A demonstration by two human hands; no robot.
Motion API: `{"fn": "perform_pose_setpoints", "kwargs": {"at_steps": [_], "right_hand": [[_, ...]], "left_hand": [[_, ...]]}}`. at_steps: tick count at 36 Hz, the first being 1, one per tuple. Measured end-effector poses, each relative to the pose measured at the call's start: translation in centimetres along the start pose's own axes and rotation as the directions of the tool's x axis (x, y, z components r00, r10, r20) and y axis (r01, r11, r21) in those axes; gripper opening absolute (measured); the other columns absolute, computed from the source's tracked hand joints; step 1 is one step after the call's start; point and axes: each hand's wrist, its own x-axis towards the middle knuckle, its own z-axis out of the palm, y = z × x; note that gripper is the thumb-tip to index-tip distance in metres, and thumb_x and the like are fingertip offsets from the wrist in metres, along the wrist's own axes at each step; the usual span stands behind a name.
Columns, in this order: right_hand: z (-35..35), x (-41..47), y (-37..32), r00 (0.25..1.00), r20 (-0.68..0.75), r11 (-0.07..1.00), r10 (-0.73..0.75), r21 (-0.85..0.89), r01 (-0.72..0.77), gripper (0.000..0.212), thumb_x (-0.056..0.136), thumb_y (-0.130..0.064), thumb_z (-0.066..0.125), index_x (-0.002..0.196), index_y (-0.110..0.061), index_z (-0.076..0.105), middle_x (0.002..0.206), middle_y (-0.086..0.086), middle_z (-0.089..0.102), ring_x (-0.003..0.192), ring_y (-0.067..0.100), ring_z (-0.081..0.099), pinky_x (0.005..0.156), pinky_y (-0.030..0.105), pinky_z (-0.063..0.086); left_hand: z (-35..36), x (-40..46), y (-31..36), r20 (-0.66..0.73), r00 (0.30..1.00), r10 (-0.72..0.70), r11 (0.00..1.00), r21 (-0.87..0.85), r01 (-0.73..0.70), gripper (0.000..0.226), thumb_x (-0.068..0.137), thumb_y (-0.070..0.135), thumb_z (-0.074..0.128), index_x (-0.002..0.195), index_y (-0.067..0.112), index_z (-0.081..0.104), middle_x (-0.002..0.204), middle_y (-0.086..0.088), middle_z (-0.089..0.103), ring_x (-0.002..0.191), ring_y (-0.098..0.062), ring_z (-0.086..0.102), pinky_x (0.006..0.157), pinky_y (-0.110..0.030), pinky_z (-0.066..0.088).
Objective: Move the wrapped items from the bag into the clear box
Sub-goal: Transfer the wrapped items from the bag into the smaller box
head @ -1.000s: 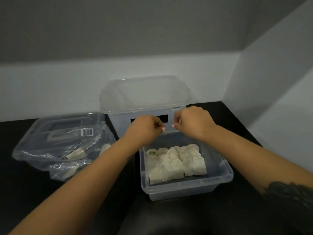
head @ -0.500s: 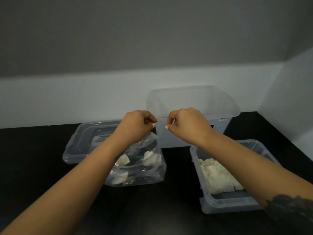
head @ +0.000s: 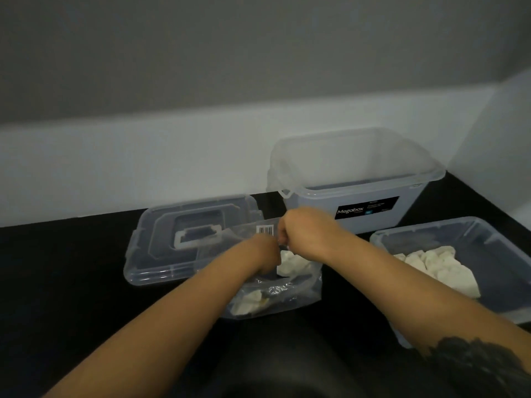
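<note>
Left hand (head: 265, 251): reaches into the mouth of the bag; its fingers are sunk among the plastic and hidden, so I cannot tell whether they hold anything.
Right hand (head: 298, 231): fingers (head: 283, 235) curled and pinching the upper edge of the bag, it seems to keep the mouth open for the other hand.
Bag (head: 304, 288): clear plastic, lying on the counter directly under both sets of fingers, with a barcode sticker just left of the right fingertips.
Wrapped items in bag (head: 291, 264): a pale cluster sits right below the right fingers and beside the left ones; a few more lie nearer the viewer, at the bag's closed end.
Clear box (head: 488, 234): low tray well to the right of the fingers, with wrapped items in box (head: 439, 268) forming a dense white layer.
Progress: judged from this, most pieces are already across; only a handful are left in the bag, so the job is in its last part.
Next: likely one more grab from the bag, then a carry rightward to the box.
Lid (head: 184, 242): transparent, with a moulded handle, flat on the counter left of and beyond the fingers.
Tall tub (head: 359, 193): open container labelled Megabox, beyond the right fingers.
Counter (head: 71, 277): black, matte, dimly lit.
Room: a pale band of wall below grey, meeting a side wall in a corner at the far right.
</note>
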Motion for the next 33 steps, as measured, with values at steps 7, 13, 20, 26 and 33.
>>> {"fn": "perform_pose_setpoints", "kwargs": {"at_steps": [7, 13, 20, 26, 33], "right_hand": [[0.4, -0.3, 0.0, 0.997, -0.035, 0.994, 0.072, -0.075, -0.075, 0.016, 0.090, -0.012, 0.057, 0.100, -0.015, 0.068, 0.103, 0.004, 0.068, 0.097, 0.021, 0.064, 0.082, 0.031, 0.051], [0.3, -0.6, 0.7, 0.994, -0.030, 0.988, 0.103, -0.109, -0.105, 0.015, 0.094, -0.014, 0.051, 0.103, -0.014, 0.063, 0.104, 0.005, 0.065, 0.097, 0.021, 0.062, 0.074, 0.028, 0.041], [0.2, -0.9, 1.2, 0.994, -0.010, 0.986, 0.111, -0.127, -0.111, 0.018, 0.096, -0.018, 0.049, 0.108, -0.011, 0.061, 0.110, 0.006, 0.063, 0.103, 0.021, 0.061, 0.083, 0.029, 0.045], [0.3, -0.6, 1.5, 0.991, 0.014, 0.977, 0.132, -0.173, -0.127, 0.017, 0.094, -0.017, 0.053, 0.108, -0.012, 0.061, 0.108, 0.005, 0.063, 0.100, 0.020, 0.061, 0.080, 0.028, 0.045], [0.4, -0.1, 2.1, 0.988, 0.027, 0.968, 0.152, -0.206, -0.143, 0.017, 0.092, -0.014, 0.055, 0.107, -0.015, 0.063, 0.108, 0.004, 0.064, 0.098, 0.021, 0.062, 0.074, 0.028, 0.041]], "left_hand": [[2.8, 3.6, 1.4, -0.070, 0.997, -0.024, 1.000, -0.017, 0.023, 0.035, 0.095, 0.015, 0.043, 0.127, 0.003, 0.051, 0.131, -0.017, 0.053, 0.120, -0.031, 0.052, 0.102, -0.038, 0.042], [5.2, 4.9, 3.1, -0.180, 0.970, -0.162, 0.959, -0.263, 0.111, 0.052, 0.096, 0.033, 0.047, 0.140, 0.010, 0.035, 0.143, -0.013, 0.037, 0.131, -0.030, 0.039, 0.107, -0.040, 0.037], [5.9, 5.5, 3.4, -0.248, 0.952, -0.180, 0.917, -0.392, 0.071, 0.046, 0.091, 0.026, 0.055, 0.131, 0.007, 0.045, 0.136, -0.016, 0.043, 0.123, -0.032, 0.047, 0.102, -0.042, 0.042], [5.3, 6.2, 2.5, -0.197, 0.972, -0.129, 0.923, -0.381, 0.045, 0.025, 0.087, 0.026, 0.059, 0.100, 0.006, 0.063, 0.107, -0.013, 0.066, 0.100, -0.027, 0.060, 0.088, -0.035, 0.049], [3.3, 4.6, 1.3, -0.134, 0.988, -0.073, 0.963, -0.268, 0.035, 0.028, 0.085, 0.025, 0.065, 0.101, 0.002, 0.066, 0.106, -0.013, 0.067, 0.101, -0.026, 0.061, 0.089, -0.033, 0.048]]}}
